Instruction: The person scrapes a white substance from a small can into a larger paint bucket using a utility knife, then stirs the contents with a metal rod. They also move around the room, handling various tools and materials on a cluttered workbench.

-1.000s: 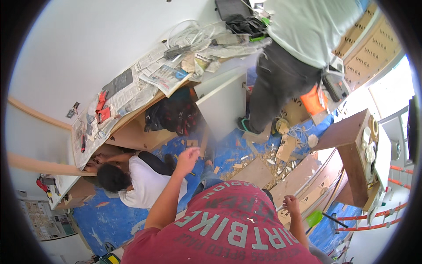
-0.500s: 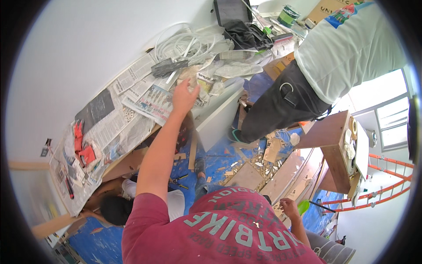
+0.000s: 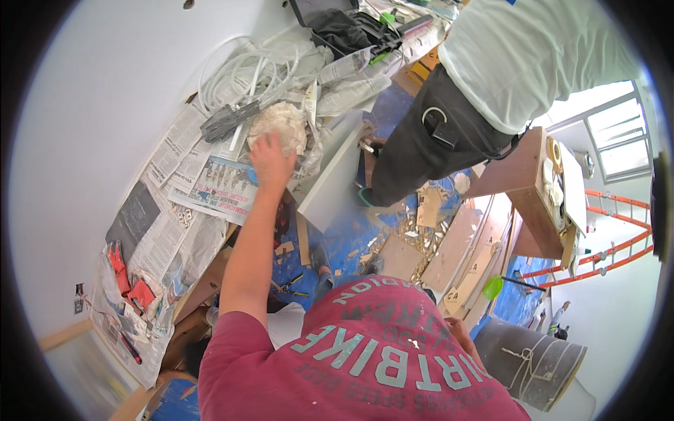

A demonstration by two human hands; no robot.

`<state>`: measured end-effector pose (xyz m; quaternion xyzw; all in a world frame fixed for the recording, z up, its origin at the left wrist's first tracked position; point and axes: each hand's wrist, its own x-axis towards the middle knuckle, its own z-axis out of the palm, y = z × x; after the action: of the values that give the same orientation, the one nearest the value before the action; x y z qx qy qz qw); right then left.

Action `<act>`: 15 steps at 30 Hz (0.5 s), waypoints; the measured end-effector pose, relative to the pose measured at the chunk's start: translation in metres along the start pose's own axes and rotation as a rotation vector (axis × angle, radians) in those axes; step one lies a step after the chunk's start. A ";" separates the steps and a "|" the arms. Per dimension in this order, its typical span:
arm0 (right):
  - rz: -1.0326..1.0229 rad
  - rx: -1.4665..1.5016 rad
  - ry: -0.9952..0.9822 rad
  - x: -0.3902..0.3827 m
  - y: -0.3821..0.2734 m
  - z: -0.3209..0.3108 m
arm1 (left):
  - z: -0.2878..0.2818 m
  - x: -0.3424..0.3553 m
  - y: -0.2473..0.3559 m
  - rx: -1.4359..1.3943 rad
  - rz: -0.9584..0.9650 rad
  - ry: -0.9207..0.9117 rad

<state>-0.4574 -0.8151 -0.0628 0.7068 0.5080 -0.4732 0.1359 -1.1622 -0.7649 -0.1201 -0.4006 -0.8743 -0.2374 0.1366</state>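
Note:
My left hand (image 3: 272,163) reaches out over the newspaper-covered worktop. Its fingers are closed on the near edge of a crumpled cream cloth (image 3: 282,125). A small blue item (image 3: 253,175) shows beside the hand; its kind is unclear. Just left of the cloth lies a dark grey wrapped bundle (image 3: 228,122), and a coil of clear tubing (image 3: 242,74) lies behind. Low by my side, my right hand (image 3: 460,330) is partly hidden behind my red shirt, and its fingers do not show clearly.
A person in a white shirt (image 3: 533,63) stands at the right, by a white panel (image 3: 333,172). Red gloves (image 3: 130,284) lie on the newspaper (image 3: 158,252). Wood scraps litter the blue floor sheet. A wooden cabinet (image 3: 523,189), orange ladder (image 3: 611,245) and grey bin (image 3: 530,358) stand right.
My left hand has come down onto the cream cloth, which now looks more bunched up and covers more. My right hand has drawn in behind my shirt. The view has shifted.

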 end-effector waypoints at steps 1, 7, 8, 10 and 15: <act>0.004 0.025 0.004 0.007 0.010 0.001 | -0.011 -0.005 -0.003 0.090 -0.026 -0.002; -0.037 0.121 0.012 0.029 0.013 -0.011 | -0.025 0.002 -0.067 -0.004 -0.022 -0.249; -0.002 0.162 0.027 0.033 0.018 -0.012 | -0.032 0.009 -0.067 -0.015 -0.063 -0.260; 0.022 0.192 0.017 0.041 0.022 -0.013 | -0.059 0.026 -0.070 -0.021 -0.161 -0.277; -0.002 0.157 0.009 0.047 0.003 -0.015 | -0.112 0.077 -0.109 0.040 -0.168 -0.071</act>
<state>-0.4448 -0.7782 -0.0940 0.7170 0.4705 -0.5086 0.0773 -1.2901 -0.8364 -0.0253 -0.3314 -0.9137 -0.2159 0.0930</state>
